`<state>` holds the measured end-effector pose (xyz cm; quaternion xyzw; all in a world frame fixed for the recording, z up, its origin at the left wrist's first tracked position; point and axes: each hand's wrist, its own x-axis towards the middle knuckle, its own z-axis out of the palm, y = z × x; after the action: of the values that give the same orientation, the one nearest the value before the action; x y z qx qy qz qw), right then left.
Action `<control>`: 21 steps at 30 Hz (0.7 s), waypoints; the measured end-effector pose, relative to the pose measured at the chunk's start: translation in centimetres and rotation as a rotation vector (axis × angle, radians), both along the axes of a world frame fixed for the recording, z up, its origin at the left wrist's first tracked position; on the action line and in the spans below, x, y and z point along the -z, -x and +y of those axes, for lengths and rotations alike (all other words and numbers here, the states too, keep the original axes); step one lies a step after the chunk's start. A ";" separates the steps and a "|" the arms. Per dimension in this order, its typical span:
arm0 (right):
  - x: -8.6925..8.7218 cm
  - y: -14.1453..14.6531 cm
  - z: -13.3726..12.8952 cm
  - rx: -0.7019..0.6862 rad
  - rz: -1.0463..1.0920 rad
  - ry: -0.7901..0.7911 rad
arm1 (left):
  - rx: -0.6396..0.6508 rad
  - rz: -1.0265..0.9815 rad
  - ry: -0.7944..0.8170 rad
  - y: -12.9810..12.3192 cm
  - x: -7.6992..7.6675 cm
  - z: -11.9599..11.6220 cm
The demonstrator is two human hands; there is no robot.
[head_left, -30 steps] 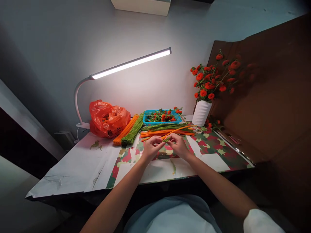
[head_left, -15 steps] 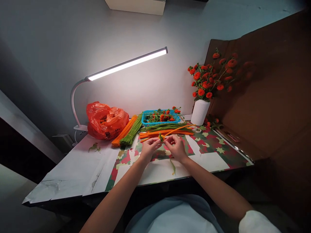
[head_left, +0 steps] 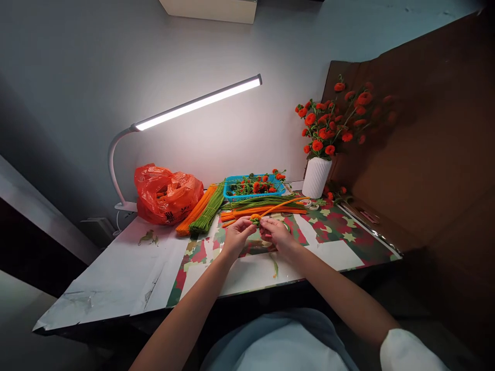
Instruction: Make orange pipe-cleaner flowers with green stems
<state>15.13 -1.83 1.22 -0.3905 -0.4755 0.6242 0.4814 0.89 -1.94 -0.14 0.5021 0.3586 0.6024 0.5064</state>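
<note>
Between my fingertips is a small pipe-cleaner flower [head_left: 255, 219], orange on top with green under it. My left hand [head_left: 236, 237] pinches it from the left, thumb and fingers closed. From the other side my right hand [head_left: 280, 235] grips it, its fingers curled together. One long orange pipe cleaner [head_left: 284, 203] runs up and right from near the flower; whether it is joined to it I cannot tell. Just behind my hands lie orange pipe cleaners [head_left: 231, 217] and a row of green ones [head_left: 266, 202].
A blue basket [head_left: 227, 195] of finished flowers stands at the back. To the left are a red plastic bag [head_left: 168, 193], a bundle of green pipe cleaners [head_left: 207, 214] and a lamp [head_left: 197, 103]. At right stand a white vase [head_left: 317, 178] of orange flowers and tape rolls [head_left: 314, 207].
The flower has turned between my fingers, so more of its orange top shows. My right fingers have curled in further. The whole view has shifted slightly.
</note>
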 end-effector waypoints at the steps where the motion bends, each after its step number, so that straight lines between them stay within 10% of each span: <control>1: 0.1 0.0 0.0 0.013 -0.022 -0.033 | 0.004 0.008 -0.001 0.0 0.0 0.0; 11: -0.6 -1.0 -0.2 0.284 -0.879 -1.019 | -0.064 0.117 -0.072 0.0 0.1 0.2; 21: -1.2 -0.6 0.3 0.321 -0.835 -1.000 | -0.081 0.032 0.002 0.2 -0.2 0.3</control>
<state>15.75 -1.54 2.41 -0.3951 -0.7899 0.0459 0.4667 0.73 -1.66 0.09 0.4963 0.3873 0.6141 0.4760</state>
